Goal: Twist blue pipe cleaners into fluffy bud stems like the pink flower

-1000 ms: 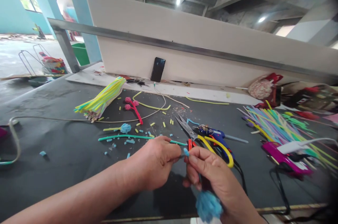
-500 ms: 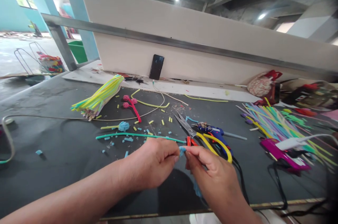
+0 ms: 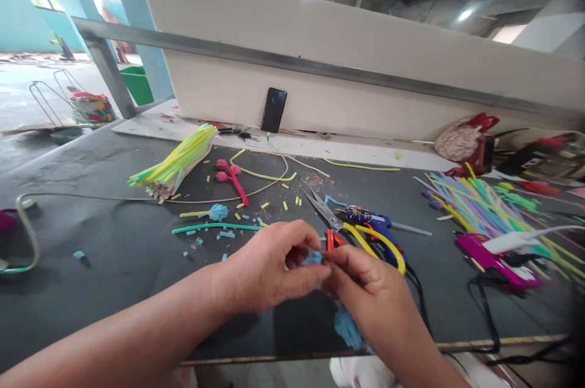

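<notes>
A small fuzzy blue piece point(image 3: 312, 258) is pinched between my two hands near the table's front edge. My left hand point(image 3: 278, 266) curls round it with thumb and fingers. The fingertips of my right hand point(image 3: 365, 284) close on its right end. A larger blue fluffy clump point(image 3: 347, 328) hangs below my right hand; whether it joins the small piece is hidden. Just behind my hands lie scissors point(image 3: 356, 232) with yellow handles, a red-handled tool point(image 3: 331, 240) and a blue glue gun point(image 3: 381, 229). A teal stem point(image 3: 214, 226) runs toward my left hand.
A yellow-green bundle point(image 3: 178, 162), a pink branched piece point(image 3: 233, 179) and a blue-headed stem point(image 3: 217, 212) lie at left. A black phone point(image 3: 274, 110) leans on the back panel. At right are a magenta power strip point(image 3: 498, 261), pastel stems point(image 3: 475, 205) and cables.
My left hand has opened its curl slightly, showing more of the blue piece. The blue clump below my right hand shows more fully. The view has shifted a little.
</notes>
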The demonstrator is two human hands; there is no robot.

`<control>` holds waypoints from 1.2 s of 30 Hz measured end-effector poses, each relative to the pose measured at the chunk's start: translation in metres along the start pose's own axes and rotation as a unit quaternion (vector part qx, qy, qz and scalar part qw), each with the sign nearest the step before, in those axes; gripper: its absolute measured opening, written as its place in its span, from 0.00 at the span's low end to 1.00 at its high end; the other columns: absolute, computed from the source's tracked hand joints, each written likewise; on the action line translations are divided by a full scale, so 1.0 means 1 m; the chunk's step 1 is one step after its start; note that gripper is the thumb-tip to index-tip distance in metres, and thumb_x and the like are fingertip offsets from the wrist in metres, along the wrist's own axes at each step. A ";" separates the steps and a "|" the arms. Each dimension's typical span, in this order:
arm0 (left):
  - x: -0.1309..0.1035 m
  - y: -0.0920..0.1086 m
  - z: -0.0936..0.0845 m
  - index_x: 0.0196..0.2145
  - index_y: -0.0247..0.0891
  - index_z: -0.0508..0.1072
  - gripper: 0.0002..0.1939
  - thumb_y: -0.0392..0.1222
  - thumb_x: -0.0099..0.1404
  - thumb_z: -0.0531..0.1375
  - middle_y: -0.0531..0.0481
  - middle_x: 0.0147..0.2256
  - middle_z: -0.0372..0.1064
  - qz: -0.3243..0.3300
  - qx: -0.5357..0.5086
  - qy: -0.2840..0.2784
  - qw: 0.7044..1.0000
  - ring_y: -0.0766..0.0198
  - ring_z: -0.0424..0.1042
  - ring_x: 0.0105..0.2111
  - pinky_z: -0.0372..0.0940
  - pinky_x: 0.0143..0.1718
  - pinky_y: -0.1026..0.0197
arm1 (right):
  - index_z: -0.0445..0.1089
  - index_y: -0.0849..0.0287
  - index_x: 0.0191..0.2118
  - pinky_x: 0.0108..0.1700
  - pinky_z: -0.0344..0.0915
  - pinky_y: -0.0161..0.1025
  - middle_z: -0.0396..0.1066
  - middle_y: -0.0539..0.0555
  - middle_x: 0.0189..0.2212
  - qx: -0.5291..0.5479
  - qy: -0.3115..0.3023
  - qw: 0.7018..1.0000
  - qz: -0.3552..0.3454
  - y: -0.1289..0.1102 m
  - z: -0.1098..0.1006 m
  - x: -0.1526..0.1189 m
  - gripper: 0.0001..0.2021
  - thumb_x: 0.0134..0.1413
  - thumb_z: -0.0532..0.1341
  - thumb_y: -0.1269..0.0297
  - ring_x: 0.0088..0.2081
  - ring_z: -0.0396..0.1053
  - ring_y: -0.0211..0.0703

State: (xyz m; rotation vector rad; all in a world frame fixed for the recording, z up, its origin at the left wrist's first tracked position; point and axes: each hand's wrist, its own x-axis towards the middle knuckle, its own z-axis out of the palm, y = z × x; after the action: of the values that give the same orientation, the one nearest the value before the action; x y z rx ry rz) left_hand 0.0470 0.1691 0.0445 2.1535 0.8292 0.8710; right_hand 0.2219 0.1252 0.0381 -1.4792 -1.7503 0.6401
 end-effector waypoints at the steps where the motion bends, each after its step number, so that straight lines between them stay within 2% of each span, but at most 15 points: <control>1: 0.000 -0.001 -0.002 0.36 0.35 0.68 0.08 0.37 0.57 0.60 0.54 0.28 0.65 0.026 -0.006 -0.001 1.000 0.69 0.63 0.28 0.60 0.31 0.67 | 0.70 0.57 0.24 0.22 0.61 0.31 0.68 0.47 0.16 0.057 -0.018 0.997 0.044 -0.001 -0.001 0.000 0.08 0.51 0.58 0.63 0.19 0.65 0.36; 3: 0.000 -0.005 -0.003 0.41 0.36 0.69 0.12 0.38 0.59 0.61 0.51 0.33 0.69 0.083 -0.004 -0.010 0.997 0.67 0.67 0.33 0.62 0.40 0.64 | 0.69 0.58 0.24 0.22 0.62 0.31 0.68 0.48 0.15 0.158 -0.058 0.980 0.108 -0.001 -0.002 0.002 0.09 0.49 0.60 0.60 0.19 0.65 0.36; 6: -0.001 -0.010 -0.003 0.37 0.36 0.71 0.06 0.33 0.63 0.56 0.50 0.32 0.72 0.148 0.013 -0.009 0.989 0.66 0.69 0.33 0.59 0.49 0.58 | 0.69 0.59 0.24 0.22 0.62 0.30 0.68 0.48 0.15 0.242 -0.094 0.953 0.160 -0.003 -0.002 0.004 0.10 0.46 0.62 0.57 0.18 0.64 0.34; 9: -0.002 -0.011 -0.001 0.33 0.35 0.71 0.07 0.33 0.64 0.53 0.48 0.29 0.72 0.184 0.023 0.000 0.983 0.66 0.70 0.32 0.60 0.47 0.58 | 0.68 0.59 0.23 0.22 0.63 0.31 0.68 0.48 0.15 0.247 -0.101 0.947 0.178 -0.006 -0.001 0.003 0.11 0.45 0.63 0.56 0.18 0.65 0.35; 11: -0.003 -0.009 0.002 0.31 0.35 0.71 0.07 0.34 0.63 0.53 0.48 0.28 0.71 0.170 0.030 0.002 0.985 0.65 0.68 0.30 0.62 0.41 0.61 | 0.68 0.59 0.23 0.23 0.63 0.32 0.69 0.49 0.15 0.196 -0.090 0.964 0.158 -0.008 -0.001 0.001 0.11 0.47 0.61 0.56 0.19 0.66 0.36; 13: -0.003 -0.005 0.006 0.29 0.35 0.70 0.06 0.34 0.61 0.54 0.50 0.26 0.69 0.109 0.026 0.019 0.994 0.67 0.66 0.28 0.62 0.34 0.64 | 0.68 0.58 0.23 0.23 0.61 0.32 0.69 0.49 0.16 0.094 -0.066 0.988 0.101 -0.008 -0.001 -0.002 0.11 0.50 0.58 0.59 0.20 0.66 0.37; 15: -0.003 -0.001 0.010 0.25 0.35 0.69 0.05 0.33 0.57 0.55 0.53 0.23 0.66 0.010 0.012 0.034 0.999 0.69 0.63 0.25 0.59 0.28 0.67 | 0.68 0.59 0.23 0.22 0.59 0.32 0.69 0.50 0.16 -0.037 -0.036 0.999 -0.001 -0.007 0.000 -0.005 0.11 0.53 0.55 0.64 0.20 0.66 0.37; 19: 0.000 -0.001 0.014 0.20 0.36 0.65 0.06 0.36 0.53 0.55 0.58 0.17 0.57 -0.190 -0.064 -0.011 0.980 0.71 0.56 0.20 0.50 0.20 0.68 | 0.67 0.60 0.22 0.23 0.58 0.36 0.67 0.52 0.16 -0.235 0.020 0.945 -0.225 0.001 0.003 -0.010 0.13 0.53 0.51 0.74 0.19 0.65 0.40; 22: 0.003 -0.007 0.010 0.18 0.37 0.62 0.08 0.39 0.51 0.57 0.60 0.14 0.54 -0.278 -0.228 -0.069 0.931 0.73 0.52 0.16 0.49 0.18 0.67 | 0.68 0.61 0.23 0.25 0.59 0.38 0.67 0.53 0.17 -0.278 0.031 0.909 -0.310 0.004 0.005 -0.012 0.13 0.53 0.52 0.77 0.20 0.65 0.41; 24: 0.005 -0.012 0.007 0.17 0.37 0.59 0.10 0.37 0.50 0.59 0.62 0.12 0.52 -0.303 -0.378 -0.119 0.867 0.75 0.49 0.14 0.55 0.20 0.66 | 0.68 0.61 0.23 0.25 0.59 0.37 0.68 0.53 0.17 -0.274 0.026 0.904 -0.328 0.003 0.005 -0.012 0.12 0.53 0.53 0.77 0.20 0.65 0.41; 26: 0.006 -0.016 0.005 0.17 0.38 0.57 0.13 0.36 0.49 0.60 0.64 0.12 0.49 -0.311 -0.472 -0.160 0.809 0.77 0.46 0.12 0.59 0.23 0.65 | 0.69 0.60 0.24 0.23 0.58 0.37 0.68 0.52 0.16 -0.248 0.004 0.925 -0.289 0.000 0.005 -0.010 0.12 0.54 0.53 0.75 0.19 0.65 0.40; 27: 0.006 -0.017 0.004 0.17 0.38 0.56 0.13 0.36 0.49 0.60 0.64 0.12 0.48 -0.313 -0.488 -0.165 0.798 0.77 0.46 0.12 0.60 0.24 0.64 | 0.69 0.59 0.24 0.23 0.58 0.36 0.68 0.51 0.16 -0.219 -0.018 0.946 -0.239 -0.002 0.005 -0.009 0.11 0.54 0.53 0.73 0.19 0.65 0.39; 30: 0.002 -0.019 0.005 0.16 0.37 0.58 0.11 0.34 0.49 0.59 0.64 0.11 0.50 -0.298 -0.455 -0.134 0.828 0.76 0.48 0.12 0.61 0.23 0.64 | 0.68 0.57 0.24 0.24 0.61 0.34 0.72 0.49 0.18 -0.036 -0.114 0.993 -0.004 -0.005 0.006 -0.005 0.09 0.53 0.56 0.66 0.21 0.69 0.38; 33: -0.001 -0.014 0.006 0.17 0.36 0.61 0.09 0.34 0.49 0.58 0.63 0.11 0.52 -0.273 -0.414 -0.129 0.859 0.75 0.51 0.13 0.60 0.23 0.65 | 0.67 0.58 0.23 0.27 0.65 0.33 0.72 0.49 0.18 0.199 -0.175 0.950 0.162 -0.006 0.006 -0.003 0.07 0.47 0.62 0.62 0.22 0.70 0.37; 36: 0.009 -0.002 0.001 0.18 0.36 0.60 0.11 0.37 0.53 0.58 0.62 0.13 0.52 -0.253 -0.411 -0.129 0.866 0.74 0.52 0.14 0.56 0.21 0.67 | 0.65 0.59 0.23 0.27 0.64 0.32 0.73 0.49 0.17 0.352 -0.192 0.887 0.228 -0.005 0.004 -0.004 0.11 0.44 0.67 0.61 0.20 0.68 0.33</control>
State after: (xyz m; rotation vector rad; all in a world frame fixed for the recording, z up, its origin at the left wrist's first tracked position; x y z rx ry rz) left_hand 0.0526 0.1768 0.0450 1.1801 0.6627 0.5001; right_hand 0.2162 0.1206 0.0384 -1.2687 -1.1880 1.7086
